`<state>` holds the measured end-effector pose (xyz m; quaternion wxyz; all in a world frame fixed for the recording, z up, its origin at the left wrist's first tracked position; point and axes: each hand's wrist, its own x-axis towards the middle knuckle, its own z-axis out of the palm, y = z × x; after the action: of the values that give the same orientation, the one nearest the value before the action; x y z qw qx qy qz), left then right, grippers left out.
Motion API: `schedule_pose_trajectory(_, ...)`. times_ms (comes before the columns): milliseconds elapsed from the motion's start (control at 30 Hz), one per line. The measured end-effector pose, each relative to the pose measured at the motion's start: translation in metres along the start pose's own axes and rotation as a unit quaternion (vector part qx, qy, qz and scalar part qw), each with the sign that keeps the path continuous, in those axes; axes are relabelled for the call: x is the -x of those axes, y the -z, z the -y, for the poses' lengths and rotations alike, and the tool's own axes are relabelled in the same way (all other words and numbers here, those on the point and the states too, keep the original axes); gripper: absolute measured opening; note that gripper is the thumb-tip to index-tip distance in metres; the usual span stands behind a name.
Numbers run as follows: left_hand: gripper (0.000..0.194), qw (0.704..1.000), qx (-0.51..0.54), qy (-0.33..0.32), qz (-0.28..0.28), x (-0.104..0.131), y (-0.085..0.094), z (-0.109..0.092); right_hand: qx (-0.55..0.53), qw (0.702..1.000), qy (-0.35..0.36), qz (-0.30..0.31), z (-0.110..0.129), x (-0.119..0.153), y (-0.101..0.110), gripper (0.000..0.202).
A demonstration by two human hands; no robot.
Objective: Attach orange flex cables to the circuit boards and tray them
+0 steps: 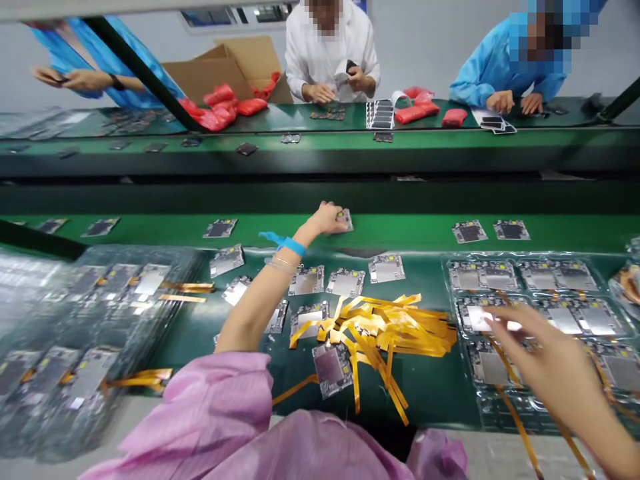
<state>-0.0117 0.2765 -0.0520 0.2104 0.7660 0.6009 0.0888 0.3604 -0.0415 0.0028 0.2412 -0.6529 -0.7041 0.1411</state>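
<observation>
Out at the green conveyor belt, my left hand (327, 219) grips a small circuit board (345, 219), its fingers closed on the near edge. A blue band circles that wrist. My right hand (545, 343) is over the clear plastic tray (483, 403) on the right, fingers stretched toward a circuit board (473, 317) in it; whether they touch it I cannot tell. Between my arms lies a heap of orange flex cables (400, 330). One circuit board (333, 370) sits in front of the heap, and several more lie around it.
Stacked clear trays (165, 257) with boards and orange cables stand at the left. Boards (220, 228) lie along the belt (400, 230). Across a second line, three people work near red bags (220, 110) and a cardboard box (210, 70). Dark green posts (140, 73) slant across the view.
</observation>
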Motion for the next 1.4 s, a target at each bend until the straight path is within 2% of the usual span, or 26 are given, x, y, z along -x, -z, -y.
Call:
schedule_pose_trajectory(67,0.029,0.999,0.027,-0.020,-0.042,0.024,0.004,-0.014,-0.011,0.989,0.092,0.113,0.039,-0.021,-0.046,0.023)
schedule_pose_trajectory(100,0.027,0.996,0.048,-0.027,-0.067,0.040,0.006,-0.022,0.010,0.980,0.115,0.163,0.052,-0.029,-0.068,0.021)
schedule_pose_trajectory(200,0.026,0.975,0.174,-0.053,-0.130,0.102,0.011,-0.038,0.070,0.955,0.119,0.263,0.068,-0.041,-0.114,0.008)
schedule_pose_trajectory(267,0.026,0.963,0.237,-0.050,-0.115,0.143,0.012,-0.043,0.073,0.949,0.114,0.286,0.064,-0.042,-0.127,0.005)
schedule_pose_trajectory(333,0.026,0.961,0.265,-0.022,-0.074,0.179,0.012,-0.041,0.058,0.946,0.115,0.297,0.057,-0.043,-0.127,0.008)
schedule_pose_trajectory(400,0.027,0.954,0.299,0.010,-0.034,0.204,0.009,-0.036,0.044,0.945,0.110,0.304,0.054,-0.046,-0.122,0.011)
schedule_pose_trajectory(467,0.028,0.942,0.333,0.034,-0.009,0.219,0.004,-0.030,0.037,0.949,0.098,0.299,0.057,-0.051,-0.120,0.011)
schedule_pose_trajectory(533,0.028,0.936,0.349,0.052,-0.002,0.228,-0.001,-0.026,0.030,0.954,0.084,0.287,0.066,-0.058,-0.124,0.011)
schedule_pose_trajectory(667,0.027,0.932,0.359,0.057,0.008,0.236,-0.010,-0.027,0.007,0.957,0.079,0.279,0.084,-0.068,-0.147,0.013)
schedule_pose_trajectory(767,0.030,0.934,0.352,0.057,0.030,0.242,-0.015,-0.030,-0.030,0.956,0.078,0.283,0.087,-0.073,-0.158,0.009)
schedule_pose_trajectory(833,0.032,0.937,0.338,0.059,0.058,0.246,-0.018,-0.033,-0.059,0.957,0.066,0.275,0.085,-0.076,-0.158,0.013)
schedule_pose_trajectory(933,0.033,0.940,0.320,0.058,0.101,0.248,-0.023,-0.038,-0.092,0.966,0.027,0.241,0.081,-0.079,-0.151,0.015)
schedule_pose_trajectory(1033,0.032,0.936,0.325,0.057,0.119,0.247,-0.029,-0.045,-0.127,0.973,-0.011,0.191,0.085,-0.077,-0.138,0.017)
schedule_pose_trajectory(1167,0.031,0.930,0.341,0.065,0.118,0.249,-0.033,-0.057,-0.286,0.950,-0.065,0.110,0.102,-0.061,-0.117,0.020)
schedule_pose_trajectory(1233,0.031,0.934,0.334,0.067,0.110,0.254,-0.035,-0.064,-0.295,0.946,-0.075,0.113,0.111,-0.050,-0.109,0.023)
schedule_pose_trajectory(1333,0.029,0.940,0.324,0.048,0.096,0.263,-0.037,-0.075,-0.221,0.960,-0.061,0.160,0.118,-0.038,-0.101,0.021)
schedule_pose_trajectory(1400,0.030,0.944,0.315,0.036,0.092,0.269,-0.039,-0.079,-0.203,0.965,-0.048,0.160,0.118,-0.032,-0.098,0.022)
